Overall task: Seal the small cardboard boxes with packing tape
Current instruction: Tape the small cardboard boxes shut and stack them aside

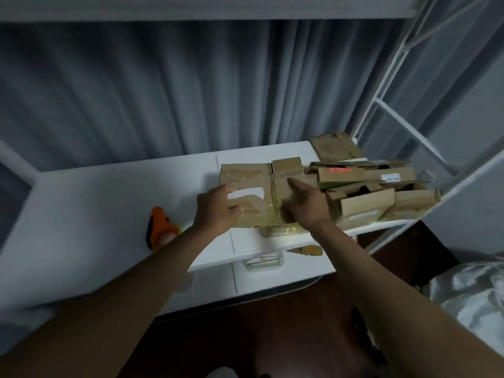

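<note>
A brown cardboard box [253,184] lies on the white table [95,214], with a white label patch and a shiny strip of clear tape along its middle seam. My left hand [218,211] grips the box's left edge, thumb on top. My right hand [305,203] clasps its right side, fingers over the top face. An orange and black tape dispenser [159,227] rests on the table to the left of my left forearm, apart from both hands.
A heap of several flattened and open cardboard boxes [376,189] fills the table's right end. A white metal ladder frame [403,124] rises at the right. Grey curtains [163,91] hang behind. Crumpled white plastic [469,296] lies low right, over dark floor.
</note>
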